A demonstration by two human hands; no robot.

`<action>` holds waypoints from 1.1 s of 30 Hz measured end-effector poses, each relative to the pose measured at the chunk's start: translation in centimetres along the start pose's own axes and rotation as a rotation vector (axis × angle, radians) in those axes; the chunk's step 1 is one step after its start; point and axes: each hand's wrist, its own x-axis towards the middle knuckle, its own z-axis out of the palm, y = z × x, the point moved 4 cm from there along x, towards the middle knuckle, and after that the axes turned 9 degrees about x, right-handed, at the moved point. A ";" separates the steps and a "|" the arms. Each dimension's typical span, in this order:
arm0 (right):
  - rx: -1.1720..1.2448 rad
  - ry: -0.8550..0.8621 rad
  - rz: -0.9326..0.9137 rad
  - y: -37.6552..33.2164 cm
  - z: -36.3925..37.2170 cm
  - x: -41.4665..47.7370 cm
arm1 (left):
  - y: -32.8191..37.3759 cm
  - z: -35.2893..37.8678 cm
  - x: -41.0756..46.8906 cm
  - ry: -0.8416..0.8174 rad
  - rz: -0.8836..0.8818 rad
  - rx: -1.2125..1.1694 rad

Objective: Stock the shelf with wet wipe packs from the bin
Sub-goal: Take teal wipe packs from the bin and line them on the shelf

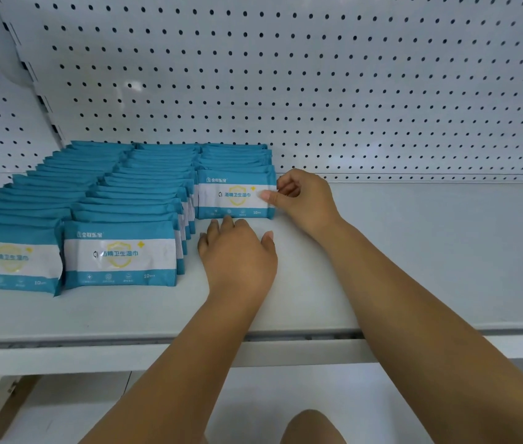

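1. At the bottom edge a bare knee [311,427] shows, with 2 bare forearms reaching up and over the front lip of the white shelf [413,251].
2. The left hand [237,254] lies palm down on the bare shelf board, fingers relaxed and slightly spread, holding nothing. Its fingertips sit just in front of the bottom edge of the third row's front pack [236,195]; whether they touch it I cannot tell.
3. To the left, the left row [10,257] and the middle row [119,254] of teal-and-white wet wipe packs stand upright, face forward. Each row is packed one behind another and runs back to the rear panel.
4. The third row starts further back than the other 2 and sits just beside the middle row.
5. The right hand [301,197] pinches that front pack at its right edge, with the thumb laid across the white band of the face and the other fingers curled at the edge.
6. Behind everything rises the white pegboard panel [381,91].
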 end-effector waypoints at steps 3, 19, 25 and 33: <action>-0.093 -0.014 0.020 -0.4 -1.0 -0.3 | 0.0 -0.2 -0.1 -0.007 -0.003 -0.014; -0.493 0.057 0.084 -3.7 -22.3 -15.6 | 9.2 -2.8 -7.3 0.183 0.681 -0.326; -0.541 0.290 0.215 -1.5 -32.7 -25.8 | 17.4 -2.3 -15.2 0.081 0.936 -0.493; -0.518 0.476 0.560 4.1 -41.1 -38.9 | 23.5 3.4 -24.3 -0.152 1.126 -0.551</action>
